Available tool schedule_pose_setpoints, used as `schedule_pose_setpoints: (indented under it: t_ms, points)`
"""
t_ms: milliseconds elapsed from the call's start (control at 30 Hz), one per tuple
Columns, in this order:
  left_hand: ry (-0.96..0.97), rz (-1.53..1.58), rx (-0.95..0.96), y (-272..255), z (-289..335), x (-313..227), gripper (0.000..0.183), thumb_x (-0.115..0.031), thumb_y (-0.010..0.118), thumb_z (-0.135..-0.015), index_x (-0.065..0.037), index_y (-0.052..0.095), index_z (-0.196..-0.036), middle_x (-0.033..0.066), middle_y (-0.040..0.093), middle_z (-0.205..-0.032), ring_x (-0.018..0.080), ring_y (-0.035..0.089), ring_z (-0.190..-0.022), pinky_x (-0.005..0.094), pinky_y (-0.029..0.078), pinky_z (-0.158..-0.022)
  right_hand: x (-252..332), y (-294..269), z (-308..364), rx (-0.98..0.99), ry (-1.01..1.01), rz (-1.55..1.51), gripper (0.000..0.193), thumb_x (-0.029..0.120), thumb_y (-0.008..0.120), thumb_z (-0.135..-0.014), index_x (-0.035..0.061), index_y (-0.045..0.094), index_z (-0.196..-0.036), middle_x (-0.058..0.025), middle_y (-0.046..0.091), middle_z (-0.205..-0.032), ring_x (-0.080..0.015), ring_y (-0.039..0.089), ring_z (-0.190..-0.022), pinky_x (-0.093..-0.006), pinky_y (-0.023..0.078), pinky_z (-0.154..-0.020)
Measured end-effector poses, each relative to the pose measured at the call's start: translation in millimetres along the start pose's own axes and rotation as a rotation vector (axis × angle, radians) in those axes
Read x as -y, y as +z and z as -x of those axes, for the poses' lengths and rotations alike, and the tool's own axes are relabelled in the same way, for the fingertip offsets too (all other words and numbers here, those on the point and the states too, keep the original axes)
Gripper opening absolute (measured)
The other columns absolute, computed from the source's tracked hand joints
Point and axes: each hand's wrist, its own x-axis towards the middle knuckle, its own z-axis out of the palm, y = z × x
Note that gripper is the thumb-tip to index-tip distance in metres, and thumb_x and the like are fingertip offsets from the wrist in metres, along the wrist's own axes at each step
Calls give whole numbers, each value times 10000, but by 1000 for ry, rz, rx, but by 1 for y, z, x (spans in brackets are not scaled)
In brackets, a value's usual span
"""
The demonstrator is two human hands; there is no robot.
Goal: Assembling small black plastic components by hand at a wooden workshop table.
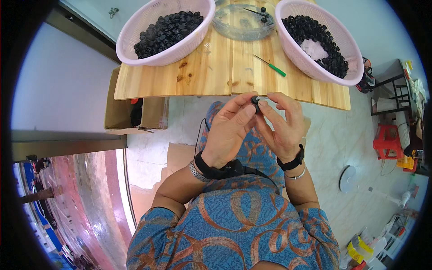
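A small round black part is pinched between my two hands, just in front of the table's near edge. The thumb and fingers of my left hand press on its left side. From the other side, my right hand grips it with thumb and forefinger, the other fingers loosely curled. The exact kind of part is too small to make out. Similar black pieces fill a pink basket at the far left and lie around a second pink basket at the far right, whose bottom shows in the middle.
On the wooden table lies a green-handled screwdriver-like tool. Behind it stands a shallow clear tray with a few black pieces and a thin dark tool. A cardboard box sits under the table's left; a red stool stands right.
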Motion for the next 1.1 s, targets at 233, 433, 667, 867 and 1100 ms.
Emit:
schedule_pose_setpoints:
  t_ms: [233,433,667,867,1100]
  points:
    - [-62,20,134,-2,5,7,274,-101,468,-920,-20,488,-1181,84,595,-1029,143,584,-919,268,484,-818,6,-11,17,-16,444,-696,290,29,682,-723,11,597,-1000,-123,575,-1016,-196,567,-893,-291,480,-730]
    - [-156,-6,218,-5,14,5,273,-112,469,-921,-16,493,-1176,101,605,-1017,147,597,-878,256,501,-785,1,-16,30,1,687,-1166,193,27,539,-861,-25,565,-1044,-105,566,-1062,-154,547,-960,-269,463,-793]
    - [174,-573,244,-2,31,14,245,-91,496,-909,-18,530,-1140,53,598,-990,96,562,-854,222,475,-750,7,-18,44,43,868,-1362,128,14,554,-849,-16,584,-970,-84,573,-1033,-93,546,-786,-222,456,-703]
    - [-119,-187,190,-6,37,12,228,-97,479,-914,-22,538,-1121,67,595,-969,116,573,-837,224,487,-725,22,-18,50,-2,854,-1286,92,3,545,-849,-16,578,-933,-82,568,-1025,-91,543,-773,-217,461,-689]
    - [-97,-103,207,-5,44,18,223,-112,474,-919,-26,536,-1115,70,598,-950,123,583,-830,223,493,-708,35,-21,52,-70,794,-1275,116,-16,542,-847,-27,566,-960,-83,565,-1019,-90,547,-797,-201,461,-700]
